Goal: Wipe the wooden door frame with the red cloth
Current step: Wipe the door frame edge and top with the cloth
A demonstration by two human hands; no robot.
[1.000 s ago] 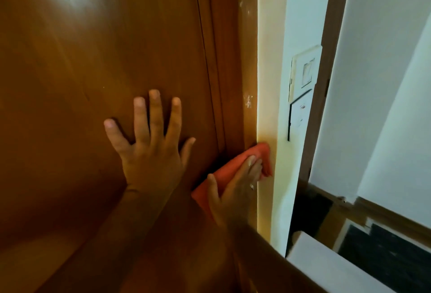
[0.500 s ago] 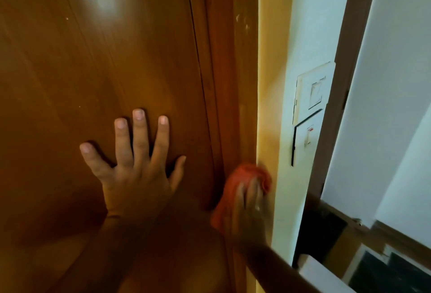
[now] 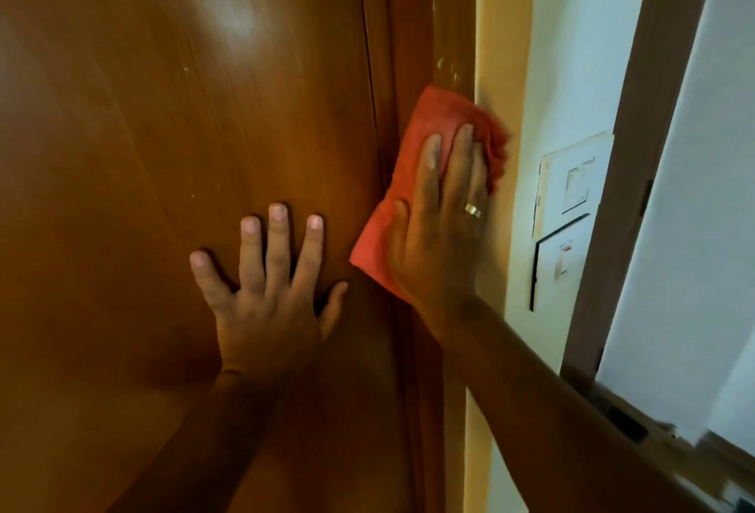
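The wooden door frame [image 3: 433, 13] runs as a vertical brown strip between the door and the wall. My right hand [image 3: 443, 230] lies flat on the red cloth [image 3: 439, 120] and presses it against the frame at about mid height; a ring shows on one finger. The cloth sticks out above the fingertips and to the left of the palm. My left hand [image 3: 265, 292] rests flat on the polished wooden door [image 3: 163, 144], fingers spread, holding nothing, just left of the cloth.
A cream wall edge [image 3: 498, 42] borders the frame on the right. Two white switch plates [image 3: 566, 218] sit on the wall beyond it. A brown vertical trim [image 3: 637, 124] and a pale panel lie further right.
My right hand has slid the red cloth upward along the frame, from below the switch plates to level with the upper one. My left hand stays flat on the door.
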